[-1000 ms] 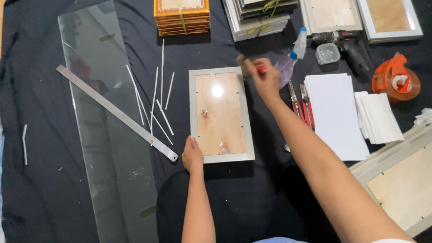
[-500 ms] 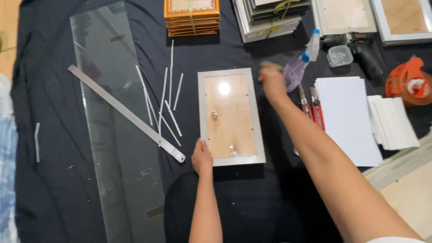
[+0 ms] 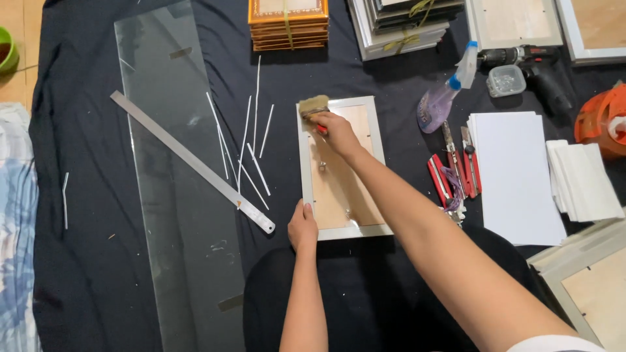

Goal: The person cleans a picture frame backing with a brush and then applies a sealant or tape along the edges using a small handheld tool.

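Two bare hands at work over a picture frame [image 3: 342, 208] lying face down on a dark cloth [image 3: 91, 261], pale border around a brown backing board. Right hand [image 3: 338, 132] closed around a paintbrush [image 3: 313, 107], bristles resting on the frame's far left corner, red handle mostly hidden in the fist. Left hand [image 3: 302, 226] lying flat, fingers together, pressed against the frame's near left corner and holding nothing. Frame set between the two hands, right forearm crossing diagonally above its backing.

Left of the frame: several thin white strips [image 3: 251, 140] scattered on the cloth, then a long metal ruler [image 3: 189, 160] lying slantwise across a tall sheet of clear glass [image 3: 176, 195]. Right of the frame: a spray bottle [image 3: 443, 94], red-handled cutters [image 3: 453, 169], a stack of white boards [image 3: 515, 173], and folded white cloths [image 3: 580, 179]. Along the far edge: a stack of gold frames [image 3: 287, 23], a tied bundle of grey frames [image 3: 404, 23], a cordless drill [image 3: 531, 65].
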